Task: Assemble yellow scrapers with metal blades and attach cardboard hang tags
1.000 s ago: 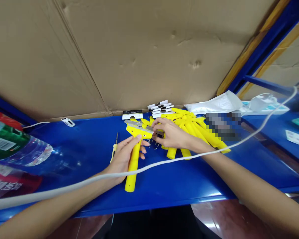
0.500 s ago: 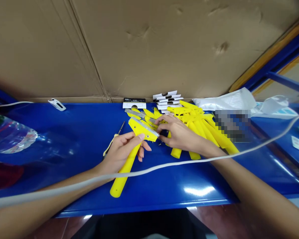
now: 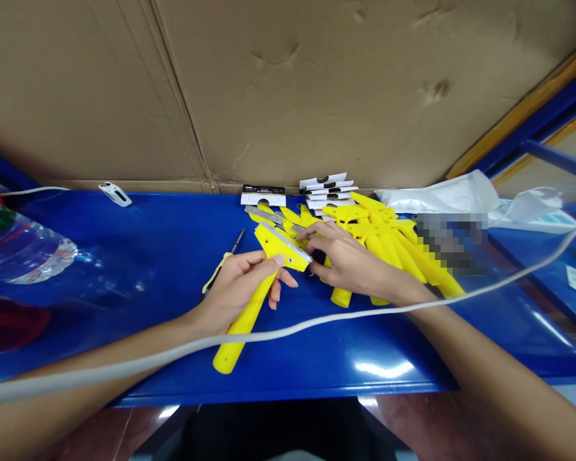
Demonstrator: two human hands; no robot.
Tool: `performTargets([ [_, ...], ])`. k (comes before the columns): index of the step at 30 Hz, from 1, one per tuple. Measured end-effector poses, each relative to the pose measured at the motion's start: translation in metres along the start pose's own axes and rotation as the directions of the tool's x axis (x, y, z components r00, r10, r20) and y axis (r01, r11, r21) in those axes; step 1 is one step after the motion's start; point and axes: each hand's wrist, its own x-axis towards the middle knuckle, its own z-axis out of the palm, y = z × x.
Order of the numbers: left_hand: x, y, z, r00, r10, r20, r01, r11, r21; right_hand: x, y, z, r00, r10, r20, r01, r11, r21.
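My left hand (image 3: 242,282) grips a yellow scraper (image 3: 249,314) just below its head, the thumb on top. A silvery blade strip runs along the head's upper edge, and the handle slants down toward the blue table's front edge. My right hand (image 3: 338,256) is close to the right end of the scraper head, its fingers bent. Whatever is at its fingertips is too small to make out. Behind and right of it lies a pile of yellow scraper parts (image 3: 403,256). A screwdriver (image 3: 216,272) with a pale handle lies beside my left hand.
White boxes (image 3: 326,189) and a black-and-white box (image 3: 263,195) stand against the cardboard. Plastic bottles (image 3: 29,250) lie at the left, near a white clip-like object (image 3: 115,194). A white cable (image 3: 288,328) crosses the foreground. A white plastic bag (image 3: 436,192) lies at the back right.
The view has shifted slightly, so the scene sits a little further right. Both hands keep nearly the same pose, and the scraper stays in my left hand.
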Motion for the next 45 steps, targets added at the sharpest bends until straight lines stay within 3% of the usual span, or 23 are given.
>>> performTargets([
  [3,0.0,0.004,0.001,1.0,-0.023,0.0,0.023,1.0,-0.008,0.002,-0.001,0.0,1.0,-0.006,-0.031,0.005,1.0,-0.009],
  [5,0.0,0.007,0.001,0.997,-0.07,0.028,0.07,0.998,0.007,0.003,-0.003,-0.002,0.992,-0.013,-0.126,0.015,1.0,0.016],
  [9,0.001,0.014,-0.001,0.978,-0.172,0.117,0.167,0.985,0.052,0.005,-0.011,-0.005,0.924,-0.039,-0.38,0.081,0.992,0.095],
  [12,0.002,0.016,-0.003,0.966,-0.205,0.158,0.195,0.978,0.073,0.005,-0.021,-0.005,0.887,-0.094,-0.453,0.158,0.982,0.106],
  [17,0.004,0.014,-0.007,0.954,-0.205,0.219,0.184,0.977,0.112,0.004,-0.031,0.005,0.887,-0.158,-0.433,0.237,0.962,0.134],
  [21,0.006,0.009,-0.011,0.949,-0.202,0.242,0.174,0.976,0.132,0.003,-0.036,0.009,0.905,-0.134,-0.403,0.217,0.962,0.167],
  [29,0.002,0.014,-0.006,0.941,-0.199,0.276,0.174,0.978,0.11,0.002,-0.048,0.008,0.885,-0.124,-0.449,0.227,0.956,0.184],
  [40,0.002,0.014,-0.006,0.937,-0.22,0.27,0.188,0.972,0.137,0.002,-0.052,0.007,0.888,-0.072,-0.455,0.206,0.945,0.253],
  [45,0.003,0.015,-0.006,0.936,-0.238,0.259,0.223,0.971,0.087,-0.001,-0.049,0.008,0.888,-0.117,-0.445,0.233,0.948,0.217],
])
